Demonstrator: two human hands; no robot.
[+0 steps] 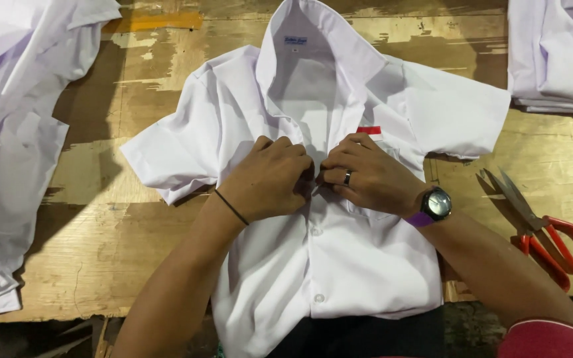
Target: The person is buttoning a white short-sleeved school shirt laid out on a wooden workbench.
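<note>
Flat on the worn plywood table (101, 265), the white short-sleeved shirt (339, 265) has its placket pinched at chest height by the left hand (274, 178) and right hand (366, 176), where a slipping button could probably leave the front puckered.

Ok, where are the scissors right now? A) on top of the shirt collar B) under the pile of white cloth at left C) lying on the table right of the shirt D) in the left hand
C: the red-handled scissors lie on the wooden table, right of the white shirt, while the left hand and right hand both work at the shirt's front.
</note>
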